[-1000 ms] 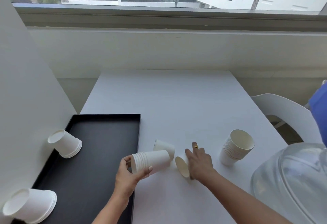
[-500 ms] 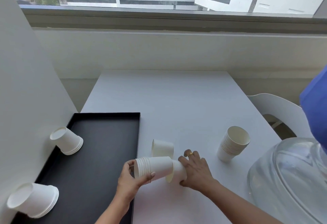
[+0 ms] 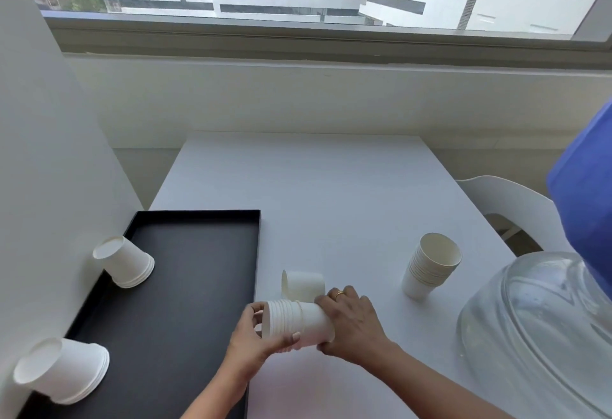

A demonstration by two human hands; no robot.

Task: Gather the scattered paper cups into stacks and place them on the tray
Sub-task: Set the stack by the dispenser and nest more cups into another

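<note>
The white rectangular table [image 3: 331, 186] carries the long black rectangular tray [image 3: 185, 269] along its left side. A big clear domed vessel [image 3: 536, 335] crowds the near right corner.

Two stacks of white paper cups already stand mouth-down on the tray, the far tray stack [image 3: 127, 264] and the near tray stack [image 3: 66, 372]. A third, upright stack [image 3: 430, 269] waits on the table to the right, well apart from the tray.

Just right of the tray's long edge, the sideways stack of white paper cups [image 3: 294, 322] is held between both hands. A second ago the right hand [image 3: 354, 322] lay on a loose cup on the table. That cup has since been pushed over the stack's closed end and the hand now wraps round it. The left hand [image 3: 251, 342] clasps the rim end, thumb on the near side.

So probably only the single white paper cup [image 3: 303, 284], lying on its side just beyond the hands, is still loose.

The right palm hides how fully the new cup has seated. The left fingers disappear behind the stack's mouth. The tray's near end and the vessel are cut off by the frame. Whether the near tray stack sits wholly inside the rim is hard to tell.
</note>
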